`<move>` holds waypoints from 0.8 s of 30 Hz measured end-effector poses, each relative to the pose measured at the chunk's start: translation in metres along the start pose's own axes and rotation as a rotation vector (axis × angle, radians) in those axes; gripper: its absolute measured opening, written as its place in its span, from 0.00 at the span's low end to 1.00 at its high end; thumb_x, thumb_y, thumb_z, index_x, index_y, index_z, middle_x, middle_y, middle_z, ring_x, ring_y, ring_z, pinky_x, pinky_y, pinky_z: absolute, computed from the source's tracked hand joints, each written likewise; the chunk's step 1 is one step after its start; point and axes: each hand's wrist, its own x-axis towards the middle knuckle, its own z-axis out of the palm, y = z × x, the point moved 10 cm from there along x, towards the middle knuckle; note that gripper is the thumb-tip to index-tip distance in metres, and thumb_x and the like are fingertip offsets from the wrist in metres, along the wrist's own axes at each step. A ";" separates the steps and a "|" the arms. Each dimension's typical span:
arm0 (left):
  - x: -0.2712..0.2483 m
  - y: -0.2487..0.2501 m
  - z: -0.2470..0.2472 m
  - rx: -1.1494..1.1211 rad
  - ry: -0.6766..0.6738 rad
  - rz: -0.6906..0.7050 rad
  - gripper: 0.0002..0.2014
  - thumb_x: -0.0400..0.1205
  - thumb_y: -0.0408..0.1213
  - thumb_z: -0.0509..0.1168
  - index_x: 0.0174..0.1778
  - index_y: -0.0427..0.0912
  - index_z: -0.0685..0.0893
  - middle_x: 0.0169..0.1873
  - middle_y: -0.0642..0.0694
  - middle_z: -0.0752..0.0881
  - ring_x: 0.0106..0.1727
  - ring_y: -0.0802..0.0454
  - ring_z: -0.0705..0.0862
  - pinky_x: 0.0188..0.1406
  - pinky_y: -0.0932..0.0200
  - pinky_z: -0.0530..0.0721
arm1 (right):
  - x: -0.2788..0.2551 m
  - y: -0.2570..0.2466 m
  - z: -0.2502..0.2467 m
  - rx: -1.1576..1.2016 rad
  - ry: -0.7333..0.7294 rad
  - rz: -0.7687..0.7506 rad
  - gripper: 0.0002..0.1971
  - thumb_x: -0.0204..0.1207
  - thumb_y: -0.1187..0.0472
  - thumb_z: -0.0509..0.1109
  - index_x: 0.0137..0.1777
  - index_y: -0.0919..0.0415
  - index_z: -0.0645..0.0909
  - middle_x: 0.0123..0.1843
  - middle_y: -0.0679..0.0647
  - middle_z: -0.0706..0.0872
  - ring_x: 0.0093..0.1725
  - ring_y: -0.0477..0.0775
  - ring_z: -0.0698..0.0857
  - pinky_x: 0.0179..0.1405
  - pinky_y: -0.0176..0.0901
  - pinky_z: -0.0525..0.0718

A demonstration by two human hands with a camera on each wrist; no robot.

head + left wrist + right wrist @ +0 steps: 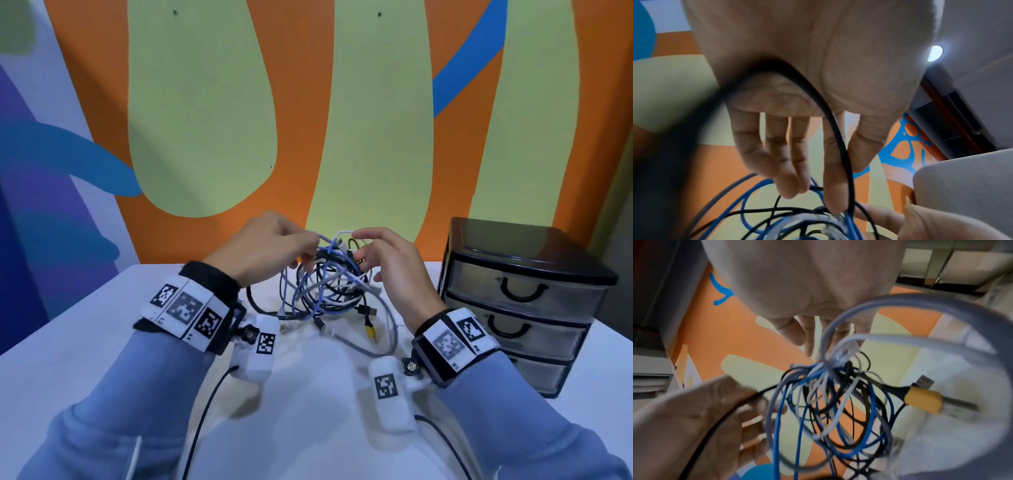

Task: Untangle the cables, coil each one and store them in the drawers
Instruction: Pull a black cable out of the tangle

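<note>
A tangle of blue, black, white and grey cables (325,284) hangs lifted over the white table (85,342), its lower loops and plugs still resting on the surface. My left hand (310,245) pinches strands at the top left of the bundle. My right hand (359,246) curls round a white loop at the top right. In the left wrist view a black cable (838,138) runs across my palm to the fingertips (835,206). The right wrist view shows the tangle (828,394) below my fingers (809,340), and a yellow plug (923,400) sticking out.
A black drawer unit (524,301) with three translucent drawers, all closed, stands on the table at the right. The yellow plug (370,331) and a grey cable loop (390,339) lie near my right wrist. A painted wall rises just behind the table.
</note>
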 end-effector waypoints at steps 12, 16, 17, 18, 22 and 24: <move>-0.007 -0.022 0.005 0.060 -0.116 -0.117 0.21 0.74 0.56 0.64 0.30 0.44 0.93 0.42 0.47 0.94 0.57 0.34 0.88 0.64 0.33 0.86 | -0.003 0.001 0.008 -0.296 -0.088 -0.106 0.05 0.80 0.61 0.76 0.49 0.49 0.92 0.53 0.50 0.85 0.44 0.53 0.83 0.37 0.23 0.75; -0.002 -0.025 0.004 0.025 -0.085 -0.113 0.16 0.76 0.53 0.66 0.35 0.48 0.94 0.41 0.49 0.94 0.49 0.43 0.90 0.54 0.47 0.86 | 0.000 0.008 0.013 -0.310 -0.135 -0.075 0.10 0.82 0.64 0.72 0.48 0.48 0.92 0.58 0.54 0.85 0.45 0.48 0.79 0.41 0.29 0.74; -0.001 -0.025 0.003 0.025 -0.077 -0.107 0.14 0.78 0.51 0.68 0.37 0.47 0.94 0.39 0.50 0.94 0.44 0.48 0.88 0.49 0.51 0.83 | -0.001 0.011 0.016 -0.313 -0.163 -0.064 0.14 0.82 0.67 0.70 0.49 0.46 0.91 0.60 0.54 0.84 0.51 0.49 0.79 0.44 0.30 0.73; 0.000 -0.025 0.001 0.042 -0.065 -0.096 0.11 0.81 0.47 0.70 0.38 0.47 0.93 0.36 0.51 0.93 0.40 0.52 0.86 0.46 0.54 0.81 | -0.002 0.012 0.019 -0.312 -0.190 -0.054 0.18 0.81 0.70 0.68 0.50 0.44 0.91 0.62 0.52 0.83 0.58 0.50 0.78 0.48 0.31 0.71; 0.003 -0.023 -0.003 0.207 0.008 -0.039 0.08 0.82 0.32 0.69 0.40 0.49 0.88 0.34 0.50 0.89 0.38 0.49 0.84 0.37 0.57 0.78 | -0.007 0.012 0.027 -0.263 -0.255 -0.058 0.19 0.81 0.69 0.69 0.49 0.40 0.90 0.62 0.40 0.80 0.72 0.49 0.73 0.61 0.37 0.68; 0.004 -0.023 -0.003 0.195 0.028 -0.037 0.11 0.82 0.29 0.67 0.43 0.51 0.88 0.35 0.49 0.90 0.39 0.48 0.87 0.38 0.55 0.82 | -0.008 0.011 0.027 -0.262 -0.251 -0.075 0.16 0.80 0.67 0.72 0.48 0.40 0.89 0.64 0.40 0.79 0.74 0.49 0.72 0.61 0.31 0.67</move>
